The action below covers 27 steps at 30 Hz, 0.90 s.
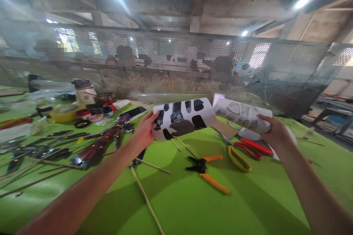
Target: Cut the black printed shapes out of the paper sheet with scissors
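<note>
- The left hand [146, 128] is closed on the outer end of the dark-patterned sheet [180, 117], thumb in front, probably so its print stays uncovered.
- The right hand [275, 128] pinches the far end of the line-drawn sheet [238, 112]; gripped at one end only, it likely bows for lack of support.
- Both sheets are raised over the table [193, 209], inner ends close together; whether they touch I cannot tell.
- Pliers [201, 166] and scissors [231, 144] lie below, seemingly set down to free both hands.
- A stick [147, 200] lies left of the pliers.
</note>
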Motion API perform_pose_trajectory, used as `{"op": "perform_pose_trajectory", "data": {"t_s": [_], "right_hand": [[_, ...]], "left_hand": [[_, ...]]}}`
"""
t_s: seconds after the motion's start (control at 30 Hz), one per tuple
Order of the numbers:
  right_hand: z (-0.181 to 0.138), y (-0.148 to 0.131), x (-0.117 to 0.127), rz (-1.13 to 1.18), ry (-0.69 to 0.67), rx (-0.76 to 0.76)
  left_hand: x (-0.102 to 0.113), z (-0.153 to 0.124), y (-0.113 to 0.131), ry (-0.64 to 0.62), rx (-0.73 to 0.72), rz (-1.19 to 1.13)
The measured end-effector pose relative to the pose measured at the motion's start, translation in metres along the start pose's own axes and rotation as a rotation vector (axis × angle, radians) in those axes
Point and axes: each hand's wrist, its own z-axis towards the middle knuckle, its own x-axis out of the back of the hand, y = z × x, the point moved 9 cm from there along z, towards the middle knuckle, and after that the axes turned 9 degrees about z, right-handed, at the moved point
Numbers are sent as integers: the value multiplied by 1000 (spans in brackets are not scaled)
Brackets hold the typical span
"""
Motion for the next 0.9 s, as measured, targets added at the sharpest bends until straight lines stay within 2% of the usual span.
{"op": "perform_pose_trajectory", "data": {"t_s": [0.1,0.2,0.33,0.43,0.53,0.7,0.8,0.9], "right_hand": [[-5,19,-20,-22,-81,-156],[-25,39,-54,-30,-222,-284],[-68,64,-106,7,-447,-414],[-92,77,-129,27,-539,-488],[-99,82,-134,21,-577,-509],[-91,94,-123,13,-533,-488],[-78,98,-114,30,-467,-463],[-57,89,-97,74,-352,-400]], "left_hand": [[-6,-3,8,-69,-76,52],[-22,-12,11,-217,-143,173],[-47,-32,-1,-470,-189,430],[-59,-44,-15,-619,-210,590],[-62,-47,-23,-699,-225,693],[-52,-32,-25,-734,-218,769],[-39,-20,-28,-764,-149,787],[-26,-10,-27,-763,-95,784]]}}
